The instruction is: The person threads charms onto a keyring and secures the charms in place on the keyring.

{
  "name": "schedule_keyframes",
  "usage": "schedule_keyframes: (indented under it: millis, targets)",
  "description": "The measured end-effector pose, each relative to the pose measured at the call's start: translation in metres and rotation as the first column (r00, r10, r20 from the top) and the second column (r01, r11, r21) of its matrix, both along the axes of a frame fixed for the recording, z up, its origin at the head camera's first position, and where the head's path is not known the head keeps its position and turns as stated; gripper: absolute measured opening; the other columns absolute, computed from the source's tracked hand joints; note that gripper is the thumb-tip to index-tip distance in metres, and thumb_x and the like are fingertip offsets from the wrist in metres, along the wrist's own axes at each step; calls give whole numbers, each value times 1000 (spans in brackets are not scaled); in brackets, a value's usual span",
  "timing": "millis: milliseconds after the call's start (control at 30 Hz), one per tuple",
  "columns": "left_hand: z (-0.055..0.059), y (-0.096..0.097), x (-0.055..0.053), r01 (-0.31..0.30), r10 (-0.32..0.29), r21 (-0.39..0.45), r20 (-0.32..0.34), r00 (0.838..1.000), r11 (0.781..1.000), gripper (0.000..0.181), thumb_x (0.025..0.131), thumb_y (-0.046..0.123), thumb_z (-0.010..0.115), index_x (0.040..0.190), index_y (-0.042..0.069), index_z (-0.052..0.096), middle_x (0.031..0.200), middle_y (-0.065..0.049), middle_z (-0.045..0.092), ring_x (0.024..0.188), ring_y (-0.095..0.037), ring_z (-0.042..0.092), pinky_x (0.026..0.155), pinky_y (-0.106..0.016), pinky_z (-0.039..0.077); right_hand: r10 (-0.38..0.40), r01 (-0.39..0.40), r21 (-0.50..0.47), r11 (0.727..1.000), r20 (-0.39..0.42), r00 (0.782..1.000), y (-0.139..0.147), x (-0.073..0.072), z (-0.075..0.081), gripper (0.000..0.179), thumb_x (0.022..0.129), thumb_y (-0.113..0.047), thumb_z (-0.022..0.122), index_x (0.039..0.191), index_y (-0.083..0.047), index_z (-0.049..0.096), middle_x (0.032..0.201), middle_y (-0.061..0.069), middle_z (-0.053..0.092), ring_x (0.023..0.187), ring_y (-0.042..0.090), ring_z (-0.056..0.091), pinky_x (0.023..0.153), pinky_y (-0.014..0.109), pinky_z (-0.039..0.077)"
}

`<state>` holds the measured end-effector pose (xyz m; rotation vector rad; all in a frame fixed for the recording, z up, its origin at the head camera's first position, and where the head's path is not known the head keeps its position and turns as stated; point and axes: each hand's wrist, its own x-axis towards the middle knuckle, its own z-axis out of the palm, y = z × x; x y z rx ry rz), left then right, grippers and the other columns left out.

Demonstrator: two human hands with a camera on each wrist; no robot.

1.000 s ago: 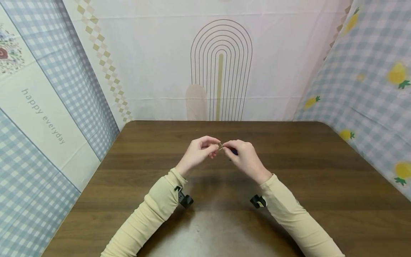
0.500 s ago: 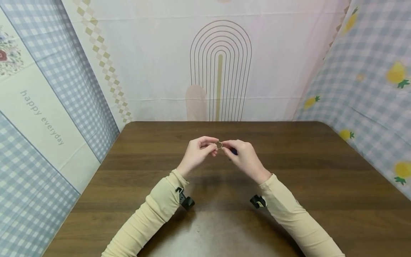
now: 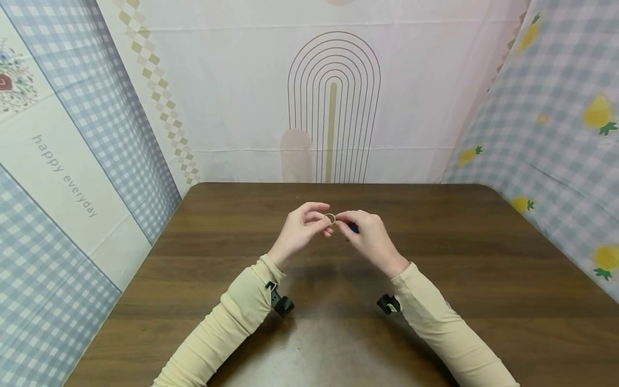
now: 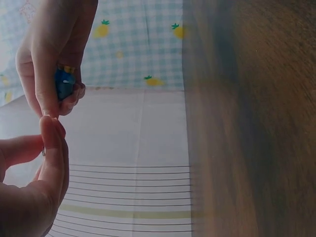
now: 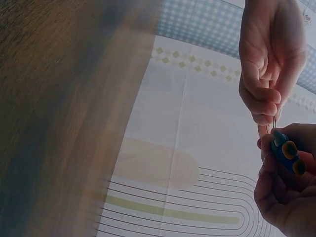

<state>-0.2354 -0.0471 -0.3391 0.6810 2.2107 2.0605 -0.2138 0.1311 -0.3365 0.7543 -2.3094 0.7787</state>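
Observation:
A thin metal key ring (image 3: 333, 216) stands out between my two hands, held over the table. My left hand (image 3: 301, 228) pinches it between thumb and fingers, with the index finger raised off it in the head view. Close beside, my right hand (image 3: 369, 232) has thumb and forefinger at the ring's right side. A small blue figure with orange round parts (image 5: 285, 152), like a little toy car, is gripped in the right hand. In the left wrist view the blue figure (image 4: 64, 83) is partly covered by the right hand's fingers. How it joins the ring is hidden.
The dark brown wooden table (image 3: 232, 312) spreads beneath both forearms. Behind it hangs a white patterned cloth (image 3: 232, 107). Checked cloths flank the left and right sides. Each wrist carries a black camera on a strap.
The left index finger has lifted, and the ring has turned so its round opening shows wider than a second ago. The right hand has stayed almost still.

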Motion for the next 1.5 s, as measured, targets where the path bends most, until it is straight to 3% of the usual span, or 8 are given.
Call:
schedule_keyframes:
  millis: [100, 233, 467, 667, 733, 1000, 1233, 1500]
  targets:
    - [-2, 1, -1, -25, 24, 43, 23, 999, 999, 30, 92, -2, 60, 121, -6, 55, 103, -36, 64, 66, -4, 67, 80, -42, 60, 1, -1, -2, 1000, -16, 1000, 0, 0, 0, 12, 86, -3, 70, 97, 1, 73, 86, 12, 74, 73, 19, 66, 65, 35, 57]
    - [-1, -1, 0, -49, 48, 37, 25, 999, 998, 24, 92, -1, 61, 115, -9, 60, 102, -35, 66, 65, -3, 67, 76, -35, 61, 1, -1, 11, 1000, -8, 1000, -1, 0, 0, 14, 86, -5, 71, 99, 0, 73, 88, 11, 74, 74, 19, 67, 65, 35, 57]
    - [-1, -4, -2, -22, 22, -4, 4, 1000, 1000, 23, 94, -1, 58, 112, -15, 62, 92, -32, 67, 61, -3, 64, 70, -28, 60, 1, -1, 28, 1000, -5, 1000, 0, 1, 1, 11, 86, -5, 71, 95, -1, 74, 86, 11, 74, 73, 19, 65, 64, 34, 55]
    - [-1, -3, -1, 24, -23, -48, 22, 999, 999, 26, 94, 4, 60, 116, -10, 62, 96, -30, 68, 66, -3, 65, 80, -46, 59, -8, 8, 24, 1000, -23, 1000, 2, 1, 0, 8, 85, -3, 71, 93, -1, 73, 84, 11, 73, 73, 19, 65, 64, 35, 55]
    - [-1, -1, 0, 20, -19, -33, 34, 999, 999, 28, 93, 3, 62, 119, -8, 61, 100, -30, 68, 67, -3, 66, 82, -47, 59, -10, 11, 20, 1000, -27, 1000, 2, 1, 0, 8, 85, -3, 71, 93, -1, 73, 84, 11, 73, 73, 19, 65, 64, 35, 55]
    - [-2, 1, 0, -55, 50, 124, 48, 998, 991, 23, 93, -3, 59, 114, -12, 60, 100, -35, 66, 63, -5, 67, 72, -29, 61, -1, 1, 15, 1000, -26, 1000, 1, 0, 0, 14, 85, -6, 73, 97, 0, 73, 86, 10, 74, 73, 19, 66, 64, 34, 56]
    - [-1, -2, 0, -42, 39, 87, 34, 999, 995, 22, 94, -1, 58, 111, -14, 63, 82, -23, 67, 60, -6, 65, 67, -26, 60, 11, -11, 25, 1000, -22, 1000, 1, 0, 1, 12, 84, -5, 73, 95, 0, 73, 86, 11, 74, 73, 21, 67, 64, 36, 57]
    - [2, 0, 1, -24, 23, 27, 56, 998, 999, 26, 92, 2, 63, 116, -7, 62, 102, -29, 68, 68, -4, 67, 79, -38, 61, -10, 10, 24, 1000, -26, 1000, 1, 0, 0, 10, 84, -4, 72, 94, -1, 73, 84, 10, 73, 72, 20, 65, 64, 35, 56]
